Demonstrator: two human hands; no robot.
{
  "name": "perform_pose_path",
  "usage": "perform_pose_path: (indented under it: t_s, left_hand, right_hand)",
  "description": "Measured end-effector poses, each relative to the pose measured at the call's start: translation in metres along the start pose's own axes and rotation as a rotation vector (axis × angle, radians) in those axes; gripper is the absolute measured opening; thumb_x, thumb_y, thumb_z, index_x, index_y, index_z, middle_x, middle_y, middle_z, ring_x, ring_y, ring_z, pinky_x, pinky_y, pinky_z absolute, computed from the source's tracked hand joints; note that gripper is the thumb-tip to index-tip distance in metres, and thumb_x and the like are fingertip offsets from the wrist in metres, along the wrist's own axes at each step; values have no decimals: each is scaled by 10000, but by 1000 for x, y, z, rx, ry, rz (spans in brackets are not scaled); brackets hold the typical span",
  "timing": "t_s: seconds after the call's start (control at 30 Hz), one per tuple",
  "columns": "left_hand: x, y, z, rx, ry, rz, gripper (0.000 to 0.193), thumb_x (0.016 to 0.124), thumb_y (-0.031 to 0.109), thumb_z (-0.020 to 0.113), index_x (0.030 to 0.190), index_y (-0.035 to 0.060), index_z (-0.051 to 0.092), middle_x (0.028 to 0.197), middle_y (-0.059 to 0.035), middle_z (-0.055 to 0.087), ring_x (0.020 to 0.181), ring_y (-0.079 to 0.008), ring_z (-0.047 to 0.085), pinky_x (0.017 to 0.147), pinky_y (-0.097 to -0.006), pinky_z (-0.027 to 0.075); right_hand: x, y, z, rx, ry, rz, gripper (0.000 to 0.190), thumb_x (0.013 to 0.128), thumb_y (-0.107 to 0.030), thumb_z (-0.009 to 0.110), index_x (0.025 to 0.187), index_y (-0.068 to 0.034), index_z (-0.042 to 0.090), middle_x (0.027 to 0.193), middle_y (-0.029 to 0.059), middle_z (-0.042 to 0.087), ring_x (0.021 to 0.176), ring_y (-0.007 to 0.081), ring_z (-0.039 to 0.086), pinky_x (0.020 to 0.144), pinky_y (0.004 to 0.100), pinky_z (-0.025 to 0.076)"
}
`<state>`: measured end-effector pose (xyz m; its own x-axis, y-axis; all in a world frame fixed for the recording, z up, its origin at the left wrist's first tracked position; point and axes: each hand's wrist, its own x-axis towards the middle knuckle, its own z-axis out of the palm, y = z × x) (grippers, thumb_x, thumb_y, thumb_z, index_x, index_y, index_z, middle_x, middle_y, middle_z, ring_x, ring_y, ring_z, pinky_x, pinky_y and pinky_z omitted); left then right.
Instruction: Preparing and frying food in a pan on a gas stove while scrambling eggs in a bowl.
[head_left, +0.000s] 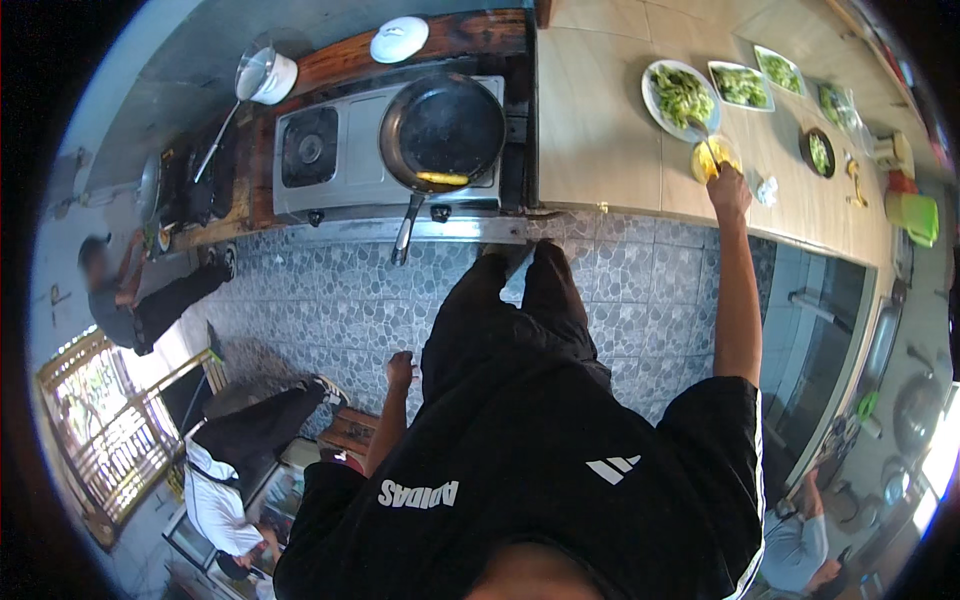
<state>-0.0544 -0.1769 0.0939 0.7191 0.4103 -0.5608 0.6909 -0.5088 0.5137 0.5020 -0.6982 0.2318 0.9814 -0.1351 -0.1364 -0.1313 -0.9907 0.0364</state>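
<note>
My right hand (729, 192) grips the handle of a metal spoon (703, 133), whose bowl end is over the edge of a white plate of chopped greens (681, 94). Just under that hand sits a bowl of yellow mixture (706, 160), which looks like beaten egg. My left hand (402, 368) hangs beside my left thigh with fingers loosely curled and a gap between them; nothing shows in it. On the stove's right burner rests a dark frying pan (446, 127). A rolled yellow strip, apparently omelette (442, 179), lies along the pan's near edge.
The gas stove (360, 142) adjoins a tiled counter (600, 142) with more greens in square dishes (741, 85). A white pot (274, 79) and white lid (400, 40) stand behind. The pan handle (405, 232) juts over the front edge. Other people (120, 300) are nearby.
</note>
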Motion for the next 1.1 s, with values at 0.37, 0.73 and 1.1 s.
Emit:
perform_pose_path:
  t_s: [0.37, 0.73, 1.1]
  left_hand:
    - [-10, 24, 89, -257, -5, -367, 393, 801, 378, 525, 1036, 75, 611, 1001, -153, 629, 921, -280, 603, 773, -380, 461]
    - [49, -2, 14, -155, 145, -284, 348, 743, 323, 622, 980, 69, 646, 865, -174, 652, 839, -296, 626, 740, -370, 471]
    - [145, -29, -114, -474, 58, -302, 349, 792, 346, 598, 959, 42, 632, 843, -146, 632, 775, -249, 617, 720, -347, 468]
  right_hand:
    - [-23, -5, -10, 164, 317, -212, 183, 877, -196, 436, 871, -67, 566, 867, 157, 613, 757, 368, 598, 626, 464, 472]
    - [-136, -198, -19, 678, 80, -650, 241, 762, -5, 461, 987, -43, 540, 870, 181, 586, 747, 388, 572, 631, 453, 470]
    - [-162, -339, 48, 376, -173, -619, 142, 748, -79, 521, 876, -107, 578, 876, 159, 564, 742, 363, 588, 614, 454, 484]
